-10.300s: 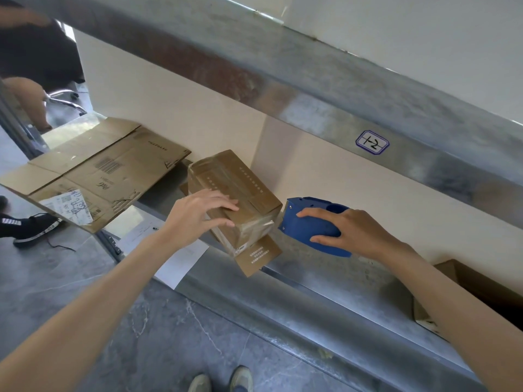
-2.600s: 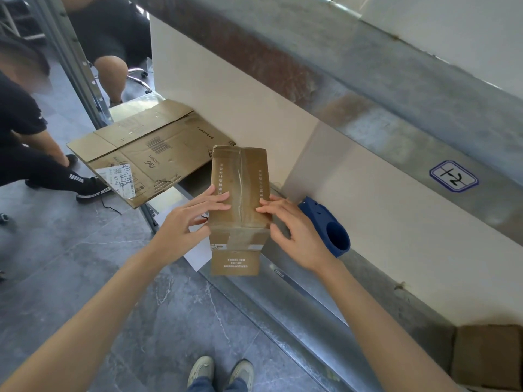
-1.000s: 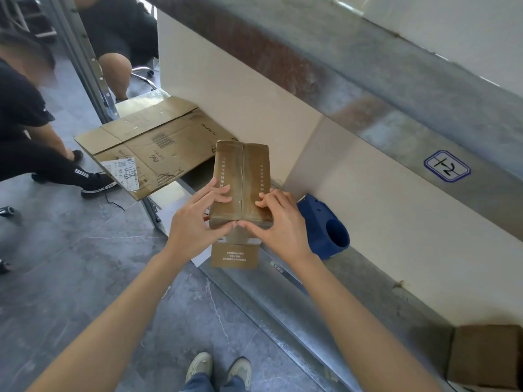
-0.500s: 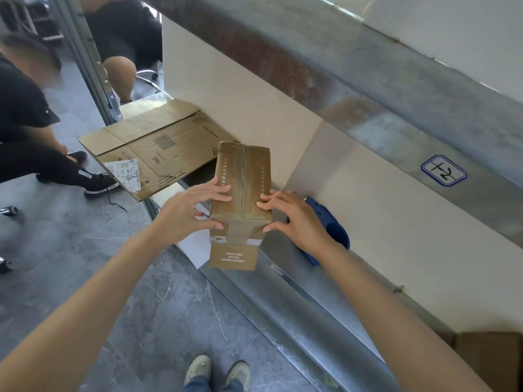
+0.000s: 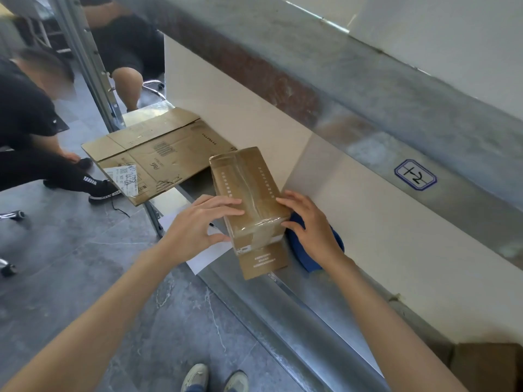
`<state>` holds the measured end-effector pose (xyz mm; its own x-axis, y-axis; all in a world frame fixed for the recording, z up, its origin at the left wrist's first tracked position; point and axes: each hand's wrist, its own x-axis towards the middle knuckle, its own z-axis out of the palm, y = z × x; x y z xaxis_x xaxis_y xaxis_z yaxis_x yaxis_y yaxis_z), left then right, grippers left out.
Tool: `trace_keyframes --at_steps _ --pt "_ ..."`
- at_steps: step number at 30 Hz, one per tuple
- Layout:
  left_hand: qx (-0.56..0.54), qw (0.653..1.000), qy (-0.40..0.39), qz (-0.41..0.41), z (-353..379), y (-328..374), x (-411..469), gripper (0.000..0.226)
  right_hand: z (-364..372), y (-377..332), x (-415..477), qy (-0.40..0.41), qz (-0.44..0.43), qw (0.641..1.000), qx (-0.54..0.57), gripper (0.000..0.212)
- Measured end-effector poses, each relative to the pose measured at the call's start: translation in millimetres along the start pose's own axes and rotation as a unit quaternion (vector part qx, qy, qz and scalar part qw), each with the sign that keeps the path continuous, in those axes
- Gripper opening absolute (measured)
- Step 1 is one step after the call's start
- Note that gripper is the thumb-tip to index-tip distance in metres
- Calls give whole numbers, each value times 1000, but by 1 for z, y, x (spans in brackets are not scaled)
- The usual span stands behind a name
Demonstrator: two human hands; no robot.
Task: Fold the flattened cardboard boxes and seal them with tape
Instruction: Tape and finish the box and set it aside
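Observation:
A small folded cardboard box lies tilted on the metal ledge, with clear tape along its top seam and down its near end. One loose flap hangs from that near end. My left hand holds the box's left side, fingers flat across the top and thumb against the side. My right hand holds the right edge, fingertips on the top. Under my right palm sits the blue tape dispenser, mostly hidden. A flattened cardboard box lies further left on the ledge.
A white sheet of paper lies under the box's left side. A white panel backs the ledge. Another brown box sits at the bottom right. A crouching person and a metal post are at the left.
The tape dispenser has been put down. Both hands smoothed the tape on the near end, then shifted to the box's sides. The box's far end has swung left.

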<state>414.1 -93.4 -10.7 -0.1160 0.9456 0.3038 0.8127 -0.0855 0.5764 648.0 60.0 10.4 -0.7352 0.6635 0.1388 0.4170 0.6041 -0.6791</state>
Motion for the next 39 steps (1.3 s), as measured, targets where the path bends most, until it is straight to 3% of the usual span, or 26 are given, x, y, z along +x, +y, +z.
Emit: trace_keyframes --at_steps 4,8,16,19,25,28,35,39 --pt "39 997 68 14 18 12 3 58 -2 5 -1 44 10 999 -11 50" --pt "27 996 82 22 29 20 10 53 -1 9 -3 54 42 998 -3 57" --pt "-57 996 58 40 11 0 33 53 -1 -2 -10 9 128 991 24 85" --pt "-33 997 57 29 -10 -24 48 62 2 -13 -11 13 166 986 17 99" --pt "-90 994 -56 -6 -36 -72 88 77 27 -40 -8 55 253 965 -46 121" --pt "-143 988 -57 -2 -32 -79 88 76 46 -56 3 70 296 950 -70 127" --pt "-154 987 -25 25 -26 -83 72 72 75 -77 16 161 333 929 -28 126" --pt "-173 981 -73 37 -27 -84 90 77 88 -79 18 204 337 919 -11 120"
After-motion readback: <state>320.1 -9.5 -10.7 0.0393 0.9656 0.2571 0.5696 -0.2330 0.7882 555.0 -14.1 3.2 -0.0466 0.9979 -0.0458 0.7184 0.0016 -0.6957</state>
